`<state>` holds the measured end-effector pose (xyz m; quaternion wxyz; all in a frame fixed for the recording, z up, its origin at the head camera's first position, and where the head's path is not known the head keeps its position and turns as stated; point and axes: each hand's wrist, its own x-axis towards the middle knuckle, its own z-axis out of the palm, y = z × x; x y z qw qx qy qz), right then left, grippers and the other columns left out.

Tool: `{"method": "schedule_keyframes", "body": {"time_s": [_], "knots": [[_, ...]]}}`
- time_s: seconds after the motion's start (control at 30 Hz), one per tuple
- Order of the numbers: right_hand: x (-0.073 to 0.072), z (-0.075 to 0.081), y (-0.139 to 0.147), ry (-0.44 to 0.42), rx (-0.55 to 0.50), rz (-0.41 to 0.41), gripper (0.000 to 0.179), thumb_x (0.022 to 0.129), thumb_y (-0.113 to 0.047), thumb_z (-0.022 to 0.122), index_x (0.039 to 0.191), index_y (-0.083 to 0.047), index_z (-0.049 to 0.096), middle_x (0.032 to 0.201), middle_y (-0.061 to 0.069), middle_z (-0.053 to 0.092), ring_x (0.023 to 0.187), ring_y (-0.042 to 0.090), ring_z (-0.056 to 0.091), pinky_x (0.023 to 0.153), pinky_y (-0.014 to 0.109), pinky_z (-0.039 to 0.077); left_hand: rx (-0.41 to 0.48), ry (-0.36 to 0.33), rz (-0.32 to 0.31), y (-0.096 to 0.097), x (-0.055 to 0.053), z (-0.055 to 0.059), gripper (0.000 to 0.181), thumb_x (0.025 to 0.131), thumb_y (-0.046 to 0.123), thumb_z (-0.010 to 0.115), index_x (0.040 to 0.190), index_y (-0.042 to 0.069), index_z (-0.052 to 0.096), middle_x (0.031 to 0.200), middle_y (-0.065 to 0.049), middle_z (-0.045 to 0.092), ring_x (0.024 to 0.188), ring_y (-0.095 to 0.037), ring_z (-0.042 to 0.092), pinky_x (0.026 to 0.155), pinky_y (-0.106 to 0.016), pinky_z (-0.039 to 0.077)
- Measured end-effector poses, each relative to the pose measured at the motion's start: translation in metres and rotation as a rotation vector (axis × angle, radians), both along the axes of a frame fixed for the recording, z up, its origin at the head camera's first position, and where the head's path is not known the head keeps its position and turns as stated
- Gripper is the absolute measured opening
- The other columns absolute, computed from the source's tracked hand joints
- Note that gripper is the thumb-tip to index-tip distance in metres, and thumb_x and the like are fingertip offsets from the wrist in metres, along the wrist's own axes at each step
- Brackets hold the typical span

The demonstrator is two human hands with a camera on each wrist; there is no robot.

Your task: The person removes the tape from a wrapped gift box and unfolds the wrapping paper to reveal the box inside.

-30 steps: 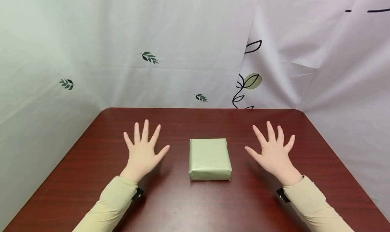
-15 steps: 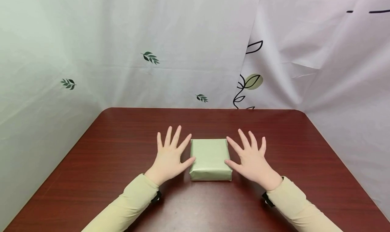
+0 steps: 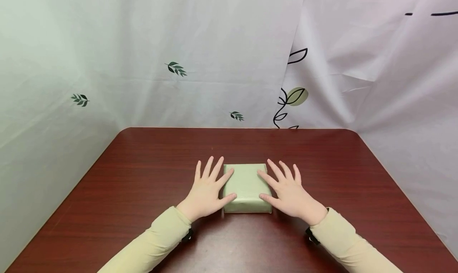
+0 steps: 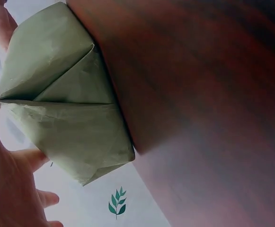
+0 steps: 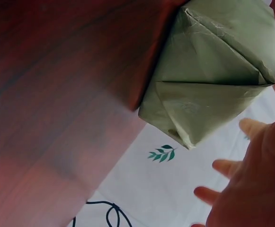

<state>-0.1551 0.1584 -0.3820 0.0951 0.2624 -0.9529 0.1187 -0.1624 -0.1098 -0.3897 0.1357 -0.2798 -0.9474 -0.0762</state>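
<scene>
A flat box wrapped in pale green paper lies on the table between both hands. Spread fingers of the left hand stand at its left side, with the thumb and index finger reaching over the top's left edge. Opposite, the right hand has its thumb and index finger over the right edge. Whether the fingertips touch the paper I cannot tell. Folded paper flaps show on the box's end in the left wrist view and on its other end in the right wrist view.
A dark red wooden table with rounded far corners bears the box. Behind and beside it hang white curtains printed with leaves. Black devices are strapped under both sleeve cuffs.
Both hands have moved inward from either side to the box, fingers spread throughout. In the last half second they have come lower and closer over its edges. The box stays in place.
</scene>
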Motion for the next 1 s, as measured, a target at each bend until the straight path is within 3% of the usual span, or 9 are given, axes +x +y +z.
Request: {"method": "schedule_keyframes", "body": {"time_s": [0.2,0.3,0.37,0.47,0.6,0.7,0.77,1.0], "knots": [[0.0,0.0,-0.001,-0.067,-0.002,0.082,0.055,0.094,-0.044,0.052,0.143,-0.022,0.043,0.155,0.014,0.024,0.138,0.043,0.023,0.105,0.067,0.01,-0.036,-0.121,-0.126,-0.005,0.002,0.001,0.068,0.091,0.055,0.049,0.148,0.021,0.034,0.156,-0.016,0.019,0.143,-0.042,0.013,0.111,-0.063,0.01],[-0.001,0.001,0.0,-0.084,0.008,0.138,0.05,0.097,-0.043,0.047,0.143,-0.022,0.044,0.154,0.012,0.027,0.139,0.039,0.024,0.105,0.067,0.012,-0.087,-0.167,-0.197,-0.009,0.002,0.002,0.075,0.089,0.054,0.055,0.15,0.019,0.029,0.156,-0.016,0.019,0.143,-0.04,0.016,0.111,-0.06,0.016],[-0.002,0.001,0.001,-0.095,0.024,0.175,0.05,0.098,-0.044,0.045,0.143,-0.022,0.044,0.154,0.011,0.029,0.14,0.037,0.025,0.105,0.066,0.015,-0.115,-0.161,-0.233,-0.011,0.0,0.003,0.081,0.085,0.052,0.063,0.15,0.017,0.029,0.155,-0.017,0.021,0.142,-0.04,0.02,0.11,-0.059,0.022],[-0.005,0.003,0.005,-0.115,0.051,0.244,0.06,0.093,-0.048,0.053,0.144,-0.018,0.041,0.154,0.012,0.028,0.14,0.035,0.026,0.106,0.064,0.02,-0.137,-0.123,-0.274,-0.014,-0.002,0.004,0.087,0.077,0.047,0.073,0.148,0.015,0.033,0.153,-0.018,0.026,0.14,-0.039,0.026,0.108,-0.056,0.028],[-0.009,0.004,0.01,-0.104,0.097,0.332,0.089,0.071,-0.04,0.08,0.145,-0.015,0.037,0.154,0.014,0.027,0.139,0.034,0.027,0.105,0.061,0.023,-0.157,-0.072,-0.322,-0.015,-0.005,0.006,0.089,0.073,0.042,0.079,0.145,0.012,0.037,0.151,-0.018,0.031,0.137,-0.037,0.032,0.108,-0.052,0.031],[-0.012,0.002,0.011,-0.043,0.12,0.366,0.101,0.057,-0.028,0.09,0.143,-0.015,0.039,0.151,0.016,0.031,0.135,0.035,0.032,0.103,0.06,0.027,-0.17,-0.05,-0.345,-0.015,-0.006,0.007,0.088,0.072,0.041,0.08,0.144,0.01,0.039,0.149,-0.018,0.034,0.136,-0.035,0.035,0.109,-0.048,0.032],[-0.014,0.0,0.01,0.018,0.122,0.377,0.1,0.054,-0.025,0.091,0.141,-0.014,0.042,0.147,0.017,0.036,0.131,0.036,0.036,0.101,0.058,0.031,-0.174,-0.04,-0.354,-0.014,-0.007,0.008,0.088,0.072,0.041,0.08,0.143,0.009,0.039,0.149,-0.018,0.036,0.136,-0.034,0.035,0.109,-0.046,0.032],[-0.02,-0.007,0.005,0.222,0.135,0.405,0.097,0.047,-0.037,0.09,0.133,-0.016,0.05,0.133,0.015,0.047,0.118,0.034,0.044,0.096,0.052,0.034,-0.196,-0.013,-0.37,-0.011,-0.007,0.008,0.089,0.072,0.044,0.077,0.143,0.005,0.039,0.148,-0.02,0.037,0.136,-0.037,0.035,0.108,-0.044,0.035]]}}
